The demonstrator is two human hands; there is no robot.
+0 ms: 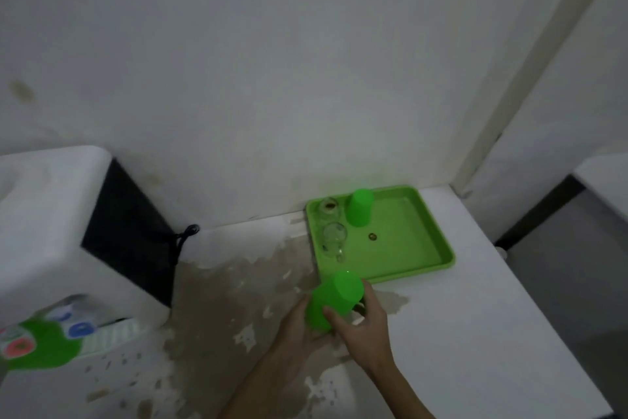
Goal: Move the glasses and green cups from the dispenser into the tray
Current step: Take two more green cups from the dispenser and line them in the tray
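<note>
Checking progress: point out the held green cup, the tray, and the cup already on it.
held green cup (334, 299), head view, side wall
tray (426, 242), head view, bare floor
upturned green cup (359, 209), head view, side wall

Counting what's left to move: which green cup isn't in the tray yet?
The green cup held in both hands, just short of the tray; the other cup stands upside down inside it.

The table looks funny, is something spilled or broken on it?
Yes. The white table has a big brownish patch from the dispenser toward the green tray, with ragged edges and flecks. It could be a wet spill or worn-off coating; the picture is too blurry to tell.
</note>
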